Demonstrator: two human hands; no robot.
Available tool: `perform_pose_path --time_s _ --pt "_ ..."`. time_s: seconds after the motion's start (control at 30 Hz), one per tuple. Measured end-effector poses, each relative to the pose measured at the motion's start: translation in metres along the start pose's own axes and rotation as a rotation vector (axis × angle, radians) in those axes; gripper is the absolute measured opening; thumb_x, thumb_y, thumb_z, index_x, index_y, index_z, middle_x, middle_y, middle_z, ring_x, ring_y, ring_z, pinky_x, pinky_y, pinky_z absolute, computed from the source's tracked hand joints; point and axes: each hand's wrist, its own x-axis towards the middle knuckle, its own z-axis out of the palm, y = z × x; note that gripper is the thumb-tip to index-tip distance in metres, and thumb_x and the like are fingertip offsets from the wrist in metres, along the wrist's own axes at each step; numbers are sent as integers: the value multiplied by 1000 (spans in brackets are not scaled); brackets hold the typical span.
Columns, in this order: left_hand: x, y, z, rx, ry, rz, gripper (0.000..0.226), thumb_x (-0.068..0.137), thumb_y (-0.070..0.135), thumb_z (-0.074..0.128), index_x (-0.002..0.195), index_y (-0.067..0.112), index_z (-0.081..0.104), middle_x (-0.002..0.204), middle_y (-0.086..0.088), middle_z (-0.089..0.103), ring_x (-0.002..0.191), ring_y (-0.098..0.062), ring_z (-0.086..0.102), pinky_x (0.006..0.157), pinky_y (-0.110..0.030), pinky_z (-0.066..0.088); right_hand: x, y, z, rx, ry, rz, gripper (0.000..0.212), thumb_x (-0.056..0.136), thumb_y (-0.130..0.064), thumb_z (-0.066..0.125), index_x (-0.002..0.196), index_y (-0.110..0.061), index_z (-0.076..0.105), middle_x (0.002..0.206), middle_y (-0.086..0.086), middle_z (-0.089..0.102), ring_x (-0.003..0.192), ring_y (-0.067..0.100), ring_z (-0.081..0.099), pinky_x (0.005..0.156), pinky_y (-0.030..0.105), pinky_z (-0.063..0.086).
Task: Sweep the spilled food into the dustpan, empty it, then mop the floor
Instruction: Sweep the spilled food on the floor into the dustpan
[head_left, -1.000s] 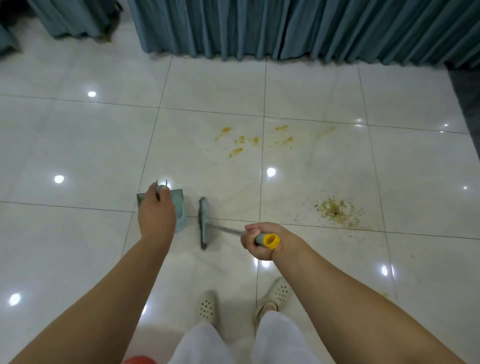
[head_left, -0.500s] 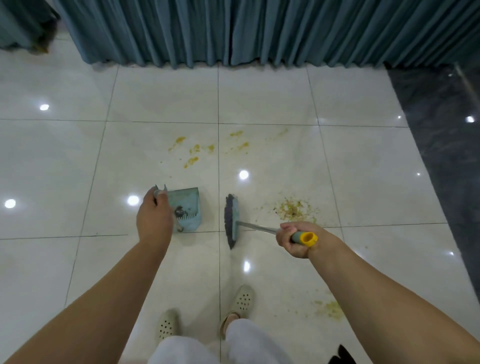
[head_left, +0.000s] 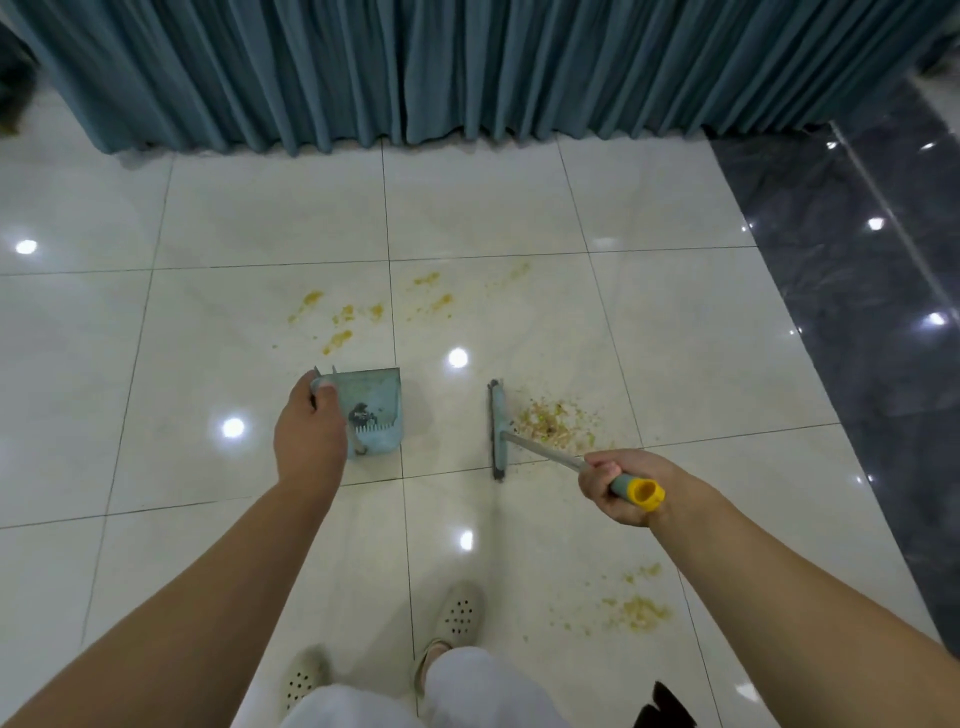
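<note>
My left hand (head_left: 310, 435) grips the handle of a pale blue dustpan (head_left: 375, 410) that rests on the white tiles. My right hand (head_left: 623, 486) is closed on the broom's handle with its yellow end cap (head_left: 644, 492). The broom head (head_left: 497, 429) stands on the floor just left of a pile of crumbled food (head_left: 553, 423). Yellow smears (head_left: 340, 319) lie beyond the dustpan. More crumbs (head_left: 638, 608) lie under my right forearm.
Teal curtains (head_left: 467, 67) hang along the far edge of the floor. A dark marble strip (head_left: 862, 291) borders the white tiles on the right. My feet in perforated slippers (head_left: 457, 613) stand below the tools.
I have stepped toward the spill. The broom head has moved right, up against the crumb pile, and the dustpan has followed with its inside now turned into view.
</note>
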Motion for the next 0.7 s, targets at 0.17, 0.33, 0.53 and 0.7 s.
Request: perform_pose_path --time_s 0.17,0.33,0.53,0.7 --pt "-1 1 -1 -1 41 -14 40 95 36 34 126 18 52 107 -20 63 102 -39 60 86 -49 50 7 16 14 25 -18 55 6 95 -4 46 92 -2 41 61 4 36 25 11 37 27 12 35" --pt "0 -2 -18 1 108 -10 42 93 35 31 125 20 54 100 -18 62 85 -37 58 82 -48 51 21 33 39 4 -38 94 7 96 -6 46 92 -3 42 64 2 35 25 12 37 26 12 35" --pt "7 -8 -49 0 200 -40 51 90 39 27 131 19 50 110 -18 63 103 -38 59 89 -53 51 25 56 91 -94 -55 127 11 94 -2 48 84 -4 43 61 3 35 24 12 36 26 13 35" --pt "32 -18 -83 -5 289 -84 51 93 40 27 128 11 49 113 -23 62 103 -41 60 86 -52 51 34 82 140 -177 -102 193 9 94 -3 47 86 -2 44 53 7 38 25 12 38 26 14 35"
